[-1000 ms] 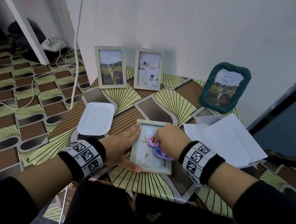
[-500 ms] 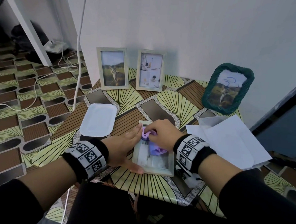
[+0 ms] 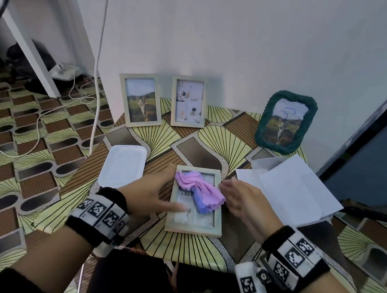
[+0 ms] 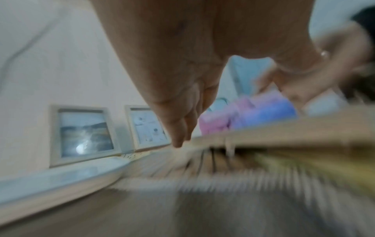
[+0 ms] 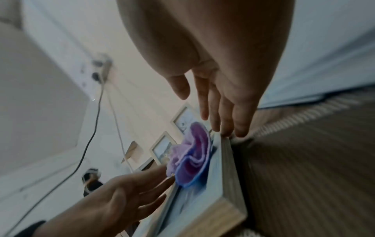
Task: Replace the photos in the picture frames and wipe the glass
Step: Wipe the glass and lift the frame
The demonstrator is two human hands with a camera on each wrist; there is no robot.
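A pale wooden picture frame (image 3: 193, 227) lies flat on the patterned table (image 3: 195, 253), glass up. A crumpled pink and purple cloth (image 3: 199, 189) lies loose on its glass, also seen as the cloth (image 5: 192, 154) in the right wrist view. My left hand (image 3: 155, 191) is open at the frame's left edge, thumb stretched onto the frame. My right hand (image 3: 237, 198) is open with straight fingers at the frame's right edge (image 5: 227, 154), off the cloth. In the blurred left wrist view my left hand (image 4: 178, 128) points its fingers down beside the frame.
Two pale frames (image 3: 141, 100) (image 3: 188, 100) and a green woven frame (image 3: 284, 122) stand against the wall. A white tray (image 3: 123, 164) lies left of the flat frame. White paper sheets (image 3: 294, 191) lie on the right. Cables run across the floor at left.
My right hand has let go of the cloth and drawn back to the frame's right edge. The cloth now lies spread on the glass. The left hand stays at the left edge.
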